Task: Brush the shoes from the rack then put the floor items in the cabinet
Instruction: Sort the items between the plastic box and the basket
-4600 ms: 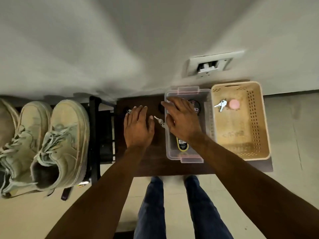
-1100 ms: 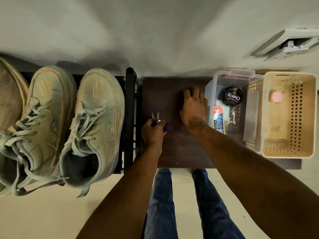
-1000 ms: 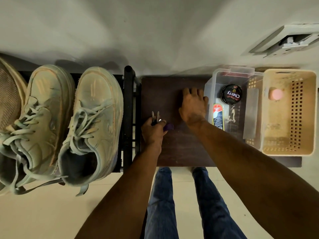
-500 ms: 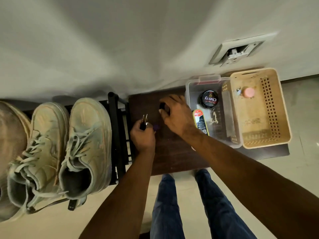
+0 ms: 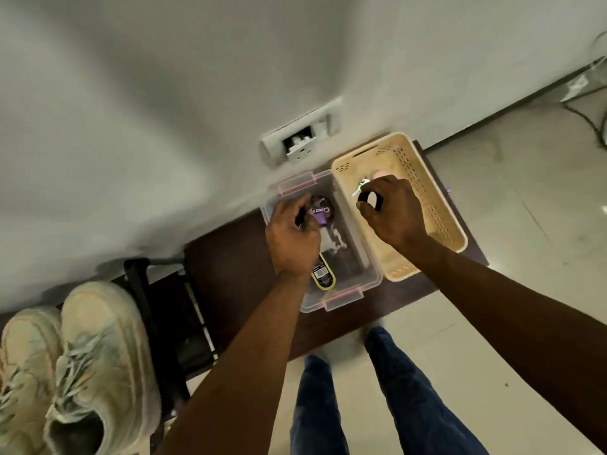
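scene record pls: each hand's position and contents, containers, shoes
left hand: over clear bin, gripping keys with purple tag
right hand: over beige basket, pinching small black item
clear bin contents: polish tin, polish tube
basket contents: pink object
surface: dark cabinet top
shoes: on rack, lower left

Your dark brown tabletop (image 5: 236,257) sits against the wall, w/ two containers directly on it: a clear plastic box (image 5: 368,274) w/ pink latches, and a cream perforated basket (image 5: 437,205) touching its right side. Left of the tabletop a black rack (image 5: 164,310) carries pale laced sneakers (image 5: 98,362). Pale tiled floor (image 5: 525,244) runs under and to the right.
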